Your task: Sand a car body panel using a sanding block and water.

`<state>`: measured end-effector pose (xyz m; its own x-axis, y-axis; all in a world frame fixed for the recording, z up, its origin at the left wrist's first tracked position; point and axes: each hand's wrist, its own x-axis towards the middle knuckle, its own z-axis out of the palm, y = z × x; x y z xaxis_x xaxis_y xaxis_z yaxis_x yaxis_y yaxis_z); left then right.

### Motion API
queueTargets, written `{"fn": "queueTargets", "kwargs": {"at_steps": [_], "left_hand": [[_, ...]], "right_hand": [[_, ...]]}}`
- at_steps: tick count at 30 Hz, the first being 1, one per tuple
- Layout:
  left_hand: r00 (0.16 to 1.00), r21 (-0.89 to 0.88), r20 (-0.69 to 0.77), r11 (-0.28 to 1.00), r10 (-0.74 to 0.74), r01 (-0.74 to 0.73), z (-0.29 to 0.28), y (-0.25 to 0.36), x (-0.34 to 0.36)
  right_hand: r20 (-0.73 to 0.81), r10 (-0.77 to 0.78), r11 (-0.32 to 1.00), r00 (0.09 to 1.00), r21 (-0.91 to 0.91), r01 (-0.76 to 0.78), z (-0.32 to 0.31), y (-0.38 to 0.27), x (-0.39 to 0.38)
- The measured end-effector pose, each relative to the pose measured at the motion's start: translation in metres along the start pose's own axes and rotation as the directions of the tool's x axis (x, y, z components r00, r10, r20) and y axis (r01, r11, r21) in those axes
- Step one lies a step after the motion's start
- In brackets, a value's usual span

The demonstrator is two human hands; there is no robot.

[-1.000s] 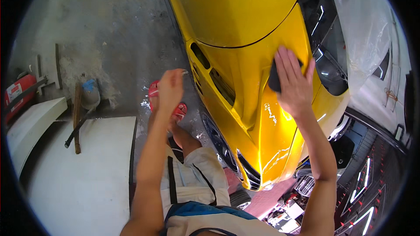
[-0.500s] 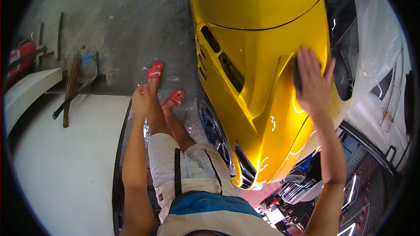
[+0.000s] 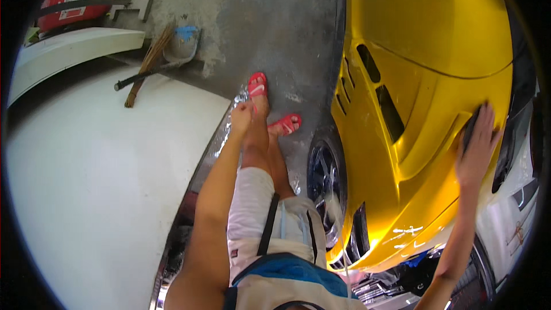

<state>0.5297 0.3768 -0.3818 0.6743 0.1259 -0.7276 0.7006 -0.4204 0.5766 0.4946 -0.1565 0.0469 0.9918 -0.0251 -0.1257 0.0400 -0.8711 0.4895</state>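
Head view: yellow car body [image 3: 436, 28], at right; dark pad [image 3: 470, 128], on its surface, beneath right hand [image 3: 477, 148], fingers extended, grip unclear; left hand [image 3: 241, 117], fingers curled, contents indiscernible, between white panel [image 3: 103, 161] and car body; straw broom [image 3: 152, 57], upper left.

Red open-toed slide sandals down below (a pale curved mark across the strap!), then white fabric shorts [image 3: 295, 227] with narrow black strips [image 3: 268, 225], a blue cloth band [image 3: 287, 267], a cream cloth top [image 3: 298, 295].
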Motion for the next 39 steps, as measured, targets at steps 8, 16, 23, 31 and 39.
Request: {"fn": "queueTargets", "kwargs": {"at_steps": [8, 16, 23, 31, 39], "left_hand": [[0.965, -0.211, 0.215, 0.957, -0.152, 0.198, -0.006, 0.0, 0.0], [0.952, -0.235, 0.294, 0.959, -0.083, 0.156, -0.027, 0.015, 0.032], [0.923, -0.171, 0.368, 0.967, -0.114, 0.187, -0.006, 0.037, 0.03], [0.901, -0.141, 0.397, 0.958, -0.175, 0.249, -0.025, 0.008, 0.048], [0.916, -0.077, 0.351, 0.968, -0.196, 0.237, -0.023, 0.009, 0.045]], "right_hand": [[0.159, 0.077, 0.986, 0.984, -0.162, -0.051, -0.025, 0.02, 0.019], [0.217, 0.117, 0.993, 0.969, -0.008, -0.119, -0.017, 0.002, -0.038], [0.13, 0.18, 0.981, 0.975, 0.051, -0.188, -0.017, -0.018, -0.062], [0.209, 0.272, 0.962, 0.939, -0.062, -0.265, -0.025, 0.001, 0.016], [0.09, 0.254, 0.964, 0.963, -0.107, -0.244, -0.033, 0.015, 0.05]]}}
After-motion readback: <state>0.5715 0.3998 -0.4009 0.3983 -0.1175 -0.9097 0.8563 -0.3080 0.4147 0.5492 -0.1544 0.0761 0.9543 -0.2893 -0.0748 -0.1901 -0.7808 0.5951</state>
